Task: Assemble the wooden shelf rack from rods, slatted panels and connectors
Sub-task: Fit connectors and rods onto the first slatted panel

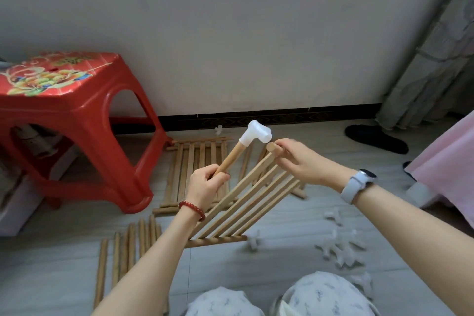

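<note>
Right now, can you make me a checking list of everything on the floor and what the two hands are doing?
Surface: pale tiled floor; the work is done on it.
Job's things: slatted panel tilted up, its lower end on the floor; second panel lying flat behind it; loose rods lying side by side at the left; white connectors scattered at the right.
Clutter: red stool at the left; dark slipper near the wall.
Grippers: left hand grips a rod tipped with a white connector; right hand holds the tilted panel's top end.
Cables: nothing seen.
Surroundings: grey wall, curtain, pink cloth at the right.
</note>
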`<state>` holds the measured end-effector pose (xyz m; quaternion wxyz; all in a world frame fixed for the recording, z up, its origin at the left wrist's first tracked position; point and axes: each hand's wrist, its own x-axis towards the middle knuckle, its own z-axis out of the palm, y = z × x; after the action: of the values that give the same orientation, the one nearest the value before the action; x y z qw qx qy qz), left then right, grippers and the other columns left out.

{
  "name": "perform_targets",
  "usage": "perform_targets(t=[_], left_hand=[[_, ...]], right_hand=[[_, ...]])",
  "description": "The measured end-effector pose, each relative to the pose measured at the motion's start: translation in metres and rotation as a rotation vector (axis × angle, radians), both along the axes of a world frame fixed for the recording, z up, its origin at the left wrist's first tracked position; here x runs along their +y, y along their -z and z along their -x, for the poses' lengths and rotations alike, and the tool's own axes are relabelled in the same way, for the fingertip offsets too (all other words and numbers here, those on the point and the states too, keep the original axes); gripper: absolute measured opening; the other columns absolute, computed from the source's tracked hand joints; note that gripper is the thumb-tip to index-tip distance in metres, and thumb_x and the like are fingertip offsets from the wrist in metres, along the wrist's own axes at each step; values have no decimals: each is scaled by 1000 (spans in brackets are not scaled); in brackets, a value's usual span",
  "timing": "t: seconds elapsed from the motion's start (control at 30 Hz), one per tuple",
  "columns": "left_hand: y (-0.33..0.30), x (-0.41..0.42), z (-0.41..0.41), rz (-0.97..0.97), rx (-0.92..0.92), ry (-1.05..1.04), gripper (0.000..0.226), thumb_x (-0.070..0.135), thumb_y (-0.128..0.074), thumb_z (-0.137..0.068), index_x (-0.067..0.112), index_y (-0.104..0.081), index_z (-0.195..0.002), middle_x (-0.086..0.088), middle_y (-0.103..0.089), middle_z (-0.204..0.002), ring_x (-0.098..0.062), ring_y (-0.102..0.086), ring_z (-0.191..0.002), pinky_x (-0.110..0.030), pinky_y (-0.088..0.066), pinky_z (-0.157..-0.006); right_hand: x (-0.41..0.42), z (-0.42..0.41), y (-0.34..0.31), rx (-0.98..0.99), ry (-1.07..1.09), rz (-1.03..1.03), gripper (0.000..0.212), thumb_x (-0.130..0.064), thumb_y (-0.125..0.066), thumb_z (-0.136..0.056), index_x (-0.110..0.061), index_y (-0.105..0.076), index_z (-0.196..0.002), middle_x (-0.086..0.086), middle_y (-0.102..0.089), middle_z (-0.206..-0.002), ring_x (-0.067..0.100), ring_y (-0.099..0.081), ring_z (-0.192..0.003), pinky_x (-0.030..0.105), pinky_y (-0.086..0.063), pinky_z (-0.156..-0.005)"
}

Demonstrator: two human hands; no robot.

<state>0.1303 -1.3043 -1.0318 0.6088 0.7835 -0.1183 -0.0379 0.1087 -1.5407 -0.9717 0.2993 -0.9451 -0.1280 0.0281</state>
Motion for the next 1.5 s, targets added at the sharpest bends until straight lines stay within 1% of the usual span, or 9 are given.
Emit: perform_targets(t=[0.1,0.2,0.33,0.47,0.63,0.73,1.03,1.2,1.5], left_hand=[[-10,3,2,95,36,54,14,16,-46,-74,11,-55,-64,3,-47,-53,-9,-43,-51,-22,-40,-51],[-26,15,-6,233,143,70,36,32,-37,-81,10,-64,-89,-8,-59,-66,-18,-56,-65,-24,-49,-63],[-31,34,-7,-52,307,45,56,66,-34,-84,20,-64,-80,-1,-60,-64,-18,-56,-69,-28,-45,-75],[-5,42,7,-211,420,-120,25,43,-40,-95,21,-52,-93,7,-55,-74,-6,-50,-76,-28,-33,-81],[10,32,9,-418,384,-290,30,3,-32,-94,6,-52,-73,-11,-50,-89,-23,-45,-82,-27,-34,-69],[19,20,10,-453,379,-350,32,17,-27,-100,2,-54,-96,-5,-50,-84,-16,-45,-72,-27,-32,-59],[18,33,6,-388,384,-304,18,8,-30,-98,8,-48,-101,-5,-45,-104,-15,-50,-66,-10,-39,-34],[19,41,17,-455,297,-177,25,14,-27,-101,9,-49,-111,-9,-47,-110,-16,-51,-71,-18,-45,-49],[27,35,21,-508,253,-237,28,7,-26,-99,10,-53,-106,-9,-48,-100,-10,-48,-65,-19,-45,-50]], right_hand=[[15,-3,5,-43,-8,68,20,-21,-45,-97,-23,-45,-116,-11,-54,-83,21,-54,-82,38,-46,-72],[43,-4,7,-179,-100,239,25,-33,-46,-95,-26,-47,-119,-9,-55,-83,18,-52,-81,36,-43,-69],[77,-1,17,-206,-208,370,29,-43,-46,-94,-29,-50,-119,-3,-58,-85,16,-54,-79,36,-47,-69],[99,0,43,-170,-262,532,30,-46,-44,-94,-22,-50,-113,-3,-56,-84,15,-47,-72,32,-45,-66],[111,-1,73,-89,-313,605,31,-49,-42,-94,-19,-46,-100,-10,-42,-65,10,-39,-54,26,-33,-52],[112,-2,80,-71,-297,563,29,-48,-40,-95,-19,-43,-98,-10,-40,-61,7,-38,-51,23,-29,-47],[106,3,86,-65,-321,535,28,-50,-40,-95,-22,-43,-99,-10,-41,-60,7,-38,-50,25,-28,-48],[104,7,85,-59,-291,532,31,-52,-37,-95,-22,-43,-101,-10,-43,-60,8,-40,-49,24,-28,-48],[100,14,90,-83,-263,491,28,-54,-37,-94,-26,-32,-92,-10,-42,-58,7,-39,-48,24,-24,-46]])
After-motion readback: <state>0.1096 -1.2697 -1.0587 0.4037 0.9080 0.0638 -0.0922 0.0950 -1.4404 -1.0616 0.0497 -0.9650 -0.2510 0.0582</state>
